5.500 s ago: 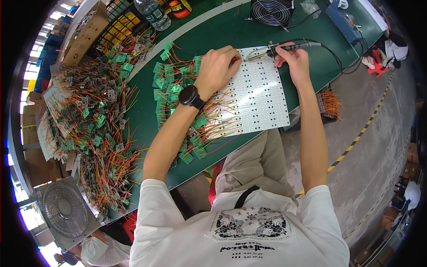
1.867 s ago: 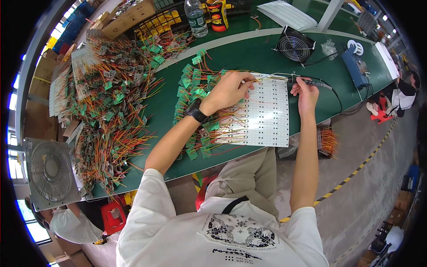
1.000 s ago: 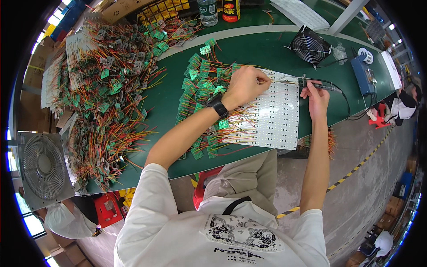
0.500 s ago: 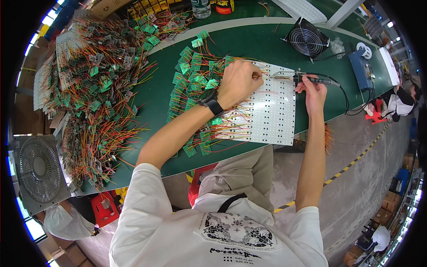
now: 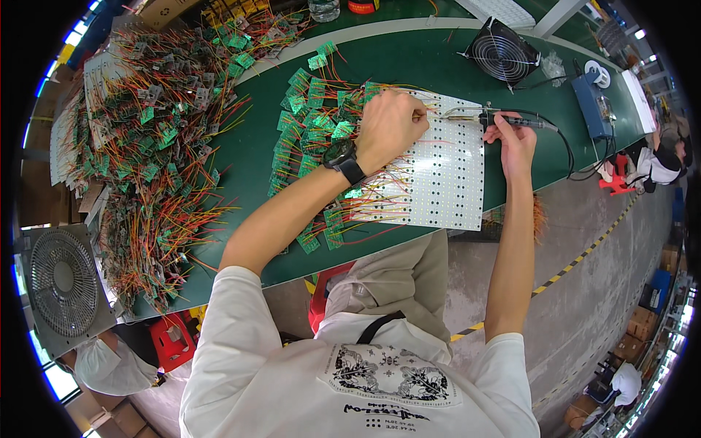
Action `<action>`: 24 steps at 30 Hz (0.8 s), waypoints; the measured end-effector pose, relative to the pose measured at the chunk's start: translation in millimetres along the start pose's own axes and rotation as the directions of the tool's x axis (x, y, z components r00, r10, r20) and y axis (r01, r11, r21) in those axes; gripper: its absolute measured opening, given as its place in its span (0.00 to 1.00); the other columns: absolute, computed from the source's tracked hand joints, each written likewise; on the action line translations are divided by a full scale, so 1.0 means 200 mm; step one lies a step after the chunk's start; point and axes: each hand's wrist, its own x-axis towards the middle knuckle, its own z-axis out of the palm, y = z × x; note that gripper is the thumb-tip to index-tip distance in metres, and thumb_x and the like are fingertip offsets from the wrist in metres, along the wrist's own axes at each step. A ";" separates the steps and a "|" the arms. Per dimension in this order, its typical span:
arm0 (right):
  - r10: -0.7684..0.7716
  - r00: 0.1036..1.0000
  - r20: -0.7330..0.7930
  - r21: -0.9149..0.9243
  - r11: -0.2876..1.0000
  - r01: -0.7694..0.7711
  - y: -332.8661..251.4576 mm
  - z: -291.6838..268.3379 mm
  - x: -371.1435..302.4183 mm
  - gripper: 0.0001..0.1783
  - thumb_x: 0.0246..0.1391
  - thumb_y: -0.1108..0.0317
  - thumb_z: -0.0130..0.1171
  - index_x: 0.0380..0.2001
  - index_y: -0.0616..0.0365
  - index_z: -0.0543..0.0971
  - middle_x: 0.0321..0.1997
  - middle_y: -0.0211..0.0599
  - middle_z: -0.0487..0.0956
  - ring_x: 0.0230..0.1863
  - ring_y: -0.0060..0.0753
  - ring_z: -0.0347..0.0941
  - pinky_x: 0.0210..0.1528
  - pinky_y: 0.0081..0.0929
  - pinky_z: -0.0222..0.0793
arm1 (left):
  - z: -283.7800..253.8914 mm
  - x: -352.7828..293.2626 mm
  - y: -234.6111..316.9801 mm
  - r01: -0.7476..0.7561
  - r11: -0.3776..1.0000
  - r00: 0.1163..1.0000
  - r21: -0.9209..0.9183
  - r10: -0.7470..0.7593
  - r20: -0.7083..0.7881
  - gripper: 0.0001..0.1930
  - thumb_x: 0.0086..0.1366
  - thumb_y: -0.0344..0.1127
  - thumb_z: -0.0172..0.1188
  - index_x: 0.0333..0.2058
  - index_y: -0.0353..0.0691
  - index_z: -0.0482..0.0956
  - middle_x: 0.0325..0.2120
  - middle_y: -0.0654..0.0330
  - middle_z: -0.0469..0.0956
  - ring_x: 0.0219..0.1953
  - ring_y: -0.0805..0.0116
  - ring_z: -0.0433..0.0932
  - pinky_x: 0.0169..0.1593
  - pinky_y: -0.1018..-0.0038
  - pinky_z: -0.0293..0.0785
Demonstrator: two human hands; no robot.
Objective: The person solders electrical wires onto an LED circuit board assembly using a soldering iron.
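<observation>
My right hand (image 5: 513,141) grips a soldering iron (image 5: 491,120) by its dark handle, its metal tip pointing left over the upper part of a white LED panel (image 5: 453,182). Just left of that tip, my left hand (image 5: 394,125) is closed in a pinch low over the panel; what the fingertips hold is too small to make out. Rows of small green circuit boards (image 5: 288,150) with red and yellow wires lie left of the panel, and several of their wires reach across its left edge. My left hand and wrist cover some of these.
A large heap of wired boards (image 5: 161,139) fills the table's left side. Toward the back right stand a black fan (image 5: 502,55), a blue soldering station (image 5: 593,106) and a solder spool (image 5: 597,74). The iron's cable (image 5: 566,150) loops over the table's right edge.
The whole view has shifted slightly, with the table appearing a little higher. Both hands keep nearly the same places over the panel, and the soldering iron stays in my right hand.
</observation>
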 end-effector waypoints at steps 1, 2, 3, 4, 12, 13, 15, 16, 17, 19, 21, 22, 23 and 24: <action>-0.011 1.000 0.009 -0.003 1.000 0.011 0.00 0.00 0.00 0.10 0.55 0.72 0.59 0.37 0.68 0.77 0.25 0.42 0.79 0.23 0.31 0.76 0.26 0.21 0.69 | 0.00 0.00 0.00 0.001 1.000 1.000 0.010 -0.001 0.004 0.08 0.50 0.33 0.62 0.27 0.35 0.84 0.20 0.51 0.80 0.23 0.52 0.78 0.31 0.64 0.76; -0.010 1.000 0.008 -0.002 1.000 0.010 0.00 0.00 0.00 0.10 0.55 0.72 0.59 0.37 0.68 0.77 0.25 0.42 0.79 0.23 0.31 0.76 0.26 0.21 0.69 | 0.00 0.00 0.00 0.002 1.000 1.000 0.010 -0.002 0.006 0.08 0.50 0.33 0.62 0.27 0.35 0.84 0.20 0.51 0.80 0.23 0.52 0.78 0.31 0.64 0.76; -0.013 1.000 0.014 -0.001 1.000 0.013 0.00 0.00 0.00 0.10 0.54 0.72 0.60 0.37 0.68 0.77 0.25 0.42 0.79 0.23 0.31 0.76 0.26 0.21 0.69 | 0.01 0.00 -0.01 -0.001 1.000 1.000 0.013 0.001 0.008 0.08 0.50 0.33 0.62 0.27 0.35 0.84 0.20 0.51 0.80 0.23 0.52 0.78 0.31 0.64 0.76; -0.015 1.000 0.021 0.000 1.000 0.015 0.00 0.00 0.00 0.10 0.54 0.71 0.60 0.37 0.68 0.77 0.25 0.42 0.79 0.23 0.31 0.76 0.26 0.21 0.69 | 0.01 0.00 -0.01 -0.004 1.000 1.000 0.016 0.003 0.010 0.08 0.50 0.33 0.62 0.27 0.35 0.84 0.21 0.51 0.80 0.23 0.52 0.78 0.31 0.64 0.76; -0.007 1.000 -0.004 0.011 1.000 0.007 0.01 -0.01 0.00 0.11 0.54 0.71 0.60 0.37 0.69 0.77 0.25 0.43 0.79 0.23 0.31 0.76 0.26 0.21 0.69 | 0.02 0.00 -0.01 -0.005 1.000 1.000 -0.001 0.005 0.012 0.07 0.50 0.32 0.62 0.26 0.35 0.84 0.21 0.51 0.80 0.23 0.52 0.78 0.31 0.64 0.75; -0.007 1.000 -0.005 0.009 1.000 0.007 0.01 -0.01 0.00 0.11 0.54 0.72 0.60 0.37 0.69 0.77 0.25 0.42 0.79 0.23 0.31 0.76 0.27 0.21 0.69 | 0.02 0.00 -0.01 -0.009 1.000 1.000 -0.001 0.009 0.011 0.07 0.50 0.32 0.62 0.26 0.35 0.84 0.22 0.51 0.80 0.23 0.52 0.78 0.31 0.64 0.75; -0.011 1.000 0.006 0.009 1.000 0.011 0.01 0.00 0.00 0.11 0.54 0.72 0.60 0.37 0.69 0.77 0.25 0.42 0.79 0.23 0.31 0.76 0.27 0.21 0.69 | 0.02 0.00 -0.02 -0.009 1.000 1.000 -0.006 0.009 0.010 0.07 0.50 0.32 0.62 0.26 0.35 0.84 0.22 0.51 0.80 0.23 0.52 0.78 0.31 0.64 0.75; -0.017 1.000 0.018 0.011 1.000 0.017 0.01 0.00 0.00 0.10 0.54 0.72 0.60 0.37 0.68 0.77 0.25 0.42 0.79 0.23 0.31 0.76 0.27 0.21 0.69 | 0.01 0.00 -0.02 -0.008 1.000 1.000 -0.009 0.008 0.007 0.07 0.49 0.32 0.62 0.26 0.35 0.84 0.22 0.50 0.80 0.24 0.52 0.78 0.31 0.64 0.75; -0.015 1.000 0.019 0.013 1.000 0.015 0.01 0.01 0.01 0.10 0.54 0.72 0.60 0.37 0.68 0.77 0.25 0.42 0.79 0.23 0.31 0.76 0.27 0.21 0.69 | 0.01 0.00 -0.02 -0.006 1.000 1.000 -0.008 0.006 0.008 0.07 0.49 0.32 0.62 0.26 0.35 0.84 0.22 0.50 0.80 0.24 0.52 0.78 0.31 0.64 0.75; -0.017 1.000 0.021 -0.004 1.000 0.017 0.00 0.00 0.01 0.10 0.54 0.72 0.60 0.37 0.68 0.78 0.25 0.41 0.79 0.23 0.31 0.76 0.26 0.21 0.69 | 0.01 0.00 -0.02 -0.015 1.000 1.000 -0.009 0.016 0.006 0.07 0.49 0.31 0.62 0.26 0.34 0.84 0.22 0.50 0.80 0.24 0.52 0.78 0.32 0.64 0.76; -0.016 1.000 0.022 -0.008 1.000 0.016 0.00 0.00 0.01 0.10 0.54 0.71 0.60 0.36 0.68 0.78 0.25 0.41 0.79 0.22 0.31 0.76 0.26 0.21 0.69 | 0.01 0.00 -0.02 -0.016 1.000 1.000 -0.011 0.016 0.007 0.07 0.49 0.31 0.62 0.26 0.34 0.84 0.22 0.50 0.80 0.24 0.52 0.78 0.32 0.64 0.76; -0.016 1.000 0.023 -0.011 1.000 0.016 0.01 0.00 0.01 0.10 0.54 0.71 0.60 0.36 0.68 0.78 0.25 0.41 0.79 0.22 0.31 0.76 0.26 0.20 0.69 | 0.01 0.00 -0.02 -0.016 1.000 1.000 -0.012 0.016 0.006 0.07 0.49 0.32 0.62 0.26 0.34 0.84 0.22 0.50 0.80 0.24 0.52 0.79 0.32 0.64 0.76; -0.015 1.000 0.023 -0.011 1.000 0.016 0.01 0.00 0.01 0.10 0.54 0.71 0.60 0.36 0.68 0.78 0.25 0.41 0.79 0.22 0.31 0.76 0.26 0.20 0.69 | 0.01 0.00 -0.01 -0.016 1.000 1.000 -0.012 0.016 0.007 0.07 0.49 0.32 0.62 0.26 0.34 0.84 0.22 0.50 0.80 0.24 0.52 0.79 0.32 0.64 0.76; -0.017 1.000 0.025 -0.009 1.000 0.018 0.01 0.00 0.01 0.10 0.54 0.71 0.60 0.36 0.68 0.78 0.25 0.41 0.79 0.22 0.31 0.76 0.26 0.20 0.69 | 0.01 0.00 -0.01 -0.006 1.000 1.000 -0.003 0.006 0.018 0.08 0.49 0.32 0.62 0.27 0.34 0.84 0.22 0.50 0.80 0.24 0.52 0.79 0.32 0.64 0.75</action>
